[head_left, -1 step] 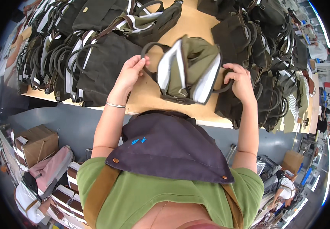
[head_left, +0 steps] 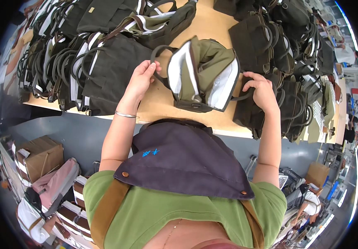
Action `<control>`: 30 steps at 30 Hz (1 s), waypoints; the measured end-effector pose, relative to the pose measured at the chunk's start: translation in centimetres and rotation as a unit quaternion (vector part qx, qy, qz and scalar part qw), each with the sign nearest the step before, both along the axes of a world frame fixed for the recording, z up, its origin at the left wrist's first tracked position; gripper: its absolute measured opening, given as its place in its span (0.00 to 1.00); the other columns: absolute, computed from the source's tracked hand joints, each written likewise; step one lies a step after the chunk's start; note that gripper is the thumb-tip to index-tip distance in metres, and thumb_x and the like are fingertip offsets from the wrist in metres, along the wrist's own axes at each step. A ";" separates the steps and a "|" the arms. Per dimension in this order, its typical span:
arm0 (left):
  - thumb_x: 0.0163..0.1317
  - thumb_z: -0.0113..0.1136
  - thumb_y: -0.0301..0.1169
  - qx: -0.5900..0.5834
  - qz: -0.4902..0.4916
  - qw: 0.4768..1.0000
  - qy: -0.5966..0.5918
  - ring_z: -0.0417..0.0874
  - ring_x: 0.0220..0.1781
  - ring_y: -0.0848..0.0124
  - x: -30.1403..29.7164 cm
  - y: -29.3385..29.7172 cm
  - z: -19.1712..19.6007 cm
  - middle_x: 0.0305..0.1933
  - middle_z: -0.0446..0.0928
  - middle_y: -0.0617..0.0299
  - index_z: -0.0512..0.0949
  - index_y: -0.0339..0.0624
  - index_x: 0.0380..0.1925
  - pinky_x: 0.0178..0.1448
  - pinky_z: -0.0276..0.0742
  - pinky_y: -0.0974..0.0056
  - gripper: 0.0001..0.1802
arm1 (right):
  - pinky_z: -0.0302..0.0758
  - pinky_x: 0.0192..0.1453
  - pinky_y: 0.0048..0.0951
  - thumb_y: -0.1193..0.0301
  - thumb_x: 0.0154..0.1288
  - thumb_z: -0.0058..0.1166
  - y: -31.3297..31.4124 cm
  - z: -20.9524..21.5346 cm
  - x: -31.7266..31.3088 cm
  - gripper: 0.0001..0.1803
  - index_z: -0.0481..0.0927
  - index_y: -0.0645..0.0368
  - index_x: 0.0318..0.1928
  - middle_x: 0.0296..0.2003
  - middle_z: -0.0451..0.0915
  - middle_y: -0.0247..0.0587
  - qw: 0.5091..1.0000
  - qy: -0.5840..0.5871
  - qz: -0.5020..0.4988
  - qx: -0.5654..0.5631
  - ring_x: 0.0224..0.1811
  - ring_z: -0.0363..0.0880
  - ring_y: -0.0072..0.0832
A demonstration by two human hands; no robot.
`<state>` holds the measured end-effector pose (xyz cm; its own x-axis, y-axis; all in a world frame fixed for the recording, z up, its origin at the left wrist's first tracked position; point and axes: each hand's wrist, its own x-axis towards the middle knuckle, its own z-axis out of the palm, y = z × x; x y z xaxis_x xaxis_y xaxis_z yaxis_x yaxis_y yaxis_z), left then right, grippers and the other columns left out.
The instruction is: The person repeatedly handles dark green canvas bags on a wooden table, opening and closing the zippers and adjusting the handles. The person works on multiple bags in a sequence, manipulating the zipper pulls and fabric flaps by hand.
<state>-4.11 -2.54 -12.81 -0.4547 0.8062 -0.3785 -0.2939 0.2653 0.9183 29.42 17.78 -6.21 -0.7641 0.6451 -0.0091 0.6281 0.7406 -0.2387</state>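
Table's (head_left: 162,106) near edge behind purple apron (head_left: 187,162)

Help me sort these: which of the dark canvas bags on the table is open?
The olive-green canvas bag between the hands, left hand and right hand, gapes open, showing white lining; the dark piled bags around it lie flat and closed.

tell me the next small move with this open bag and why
Probably pull the two handles apart a little more to spread the mouth. The left hand grips one dark handle loop, the right hand the other, and the olive tote bag between them on the wooden table gapes only partly, its pale lining folded inward.
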 end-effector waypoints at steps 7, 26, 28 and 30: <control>0.55 0.63 0.22 0.156 0.026 0.780 0.605 0.76 0.51 0.62 4.9 2.3 7.0 0.44 0.77 0.57 0.75 0.43 0.48 0.52 0.73 0.60 0.19 | 0.77 0.47 0.35 0.89 0.49 0.44 -4.8 3.1 -5.9 0.15 0.80 0.59 0.31 0.41 0.83 0.40 0.964 0.255 0.018 -0.066 0.44 0.82 0.42; 0.50 0.65 0.21 0.220 -0.421 0.831 0.289 0.81 0.40 0.66 3.8 7.5 5.0 0.36 0.78 0.59 0.80 0.40 0.33 0.46 0.75 0.62 0.09 | 0.77 0.42 0.42 0.87 0.44 0.54 -5.3 -2.2 -8.0 0.32 0.75 0.47 0.52 0.55 0.71 0.38 0.972 0.163 0.080 -0.149 0.43 0.81 0.42; 0.46 0.59 0.15 0.162 -0.442 0.844 0.255 0.74 0.36 0.74 2.5 6.3 8.1 0.32 0.72 0.63 0.77 0.40 0.28 0.42 0.72 0.68 0.09 | 0.79 0.42 0.41 0.87 0.44 0.55 -5.0 -2.7 -8.5 0.33 0.77 0.42 0.51 0.58 0.70 0.33 0.973 0.135 0.146 -0.115 0.43 0.82 0.39; 0.45 0.58 0.14 0.117 -0.454 0.839 0.277 0.71 0.33 0.72 2.4 5.5 8.4 0.30 0.71 0.65 0.76 0.38 0.26 0.41 0.70 0.68 0.09 | 0.80 0.42 0.40 0.87 0.44 0.54 -4.7 -2.5 -8.9 0.31 0.79 0.41 0.48 0.60 0.70 0.31 0.966 0.103 0.199 -0.126 0.44 0.81 0.38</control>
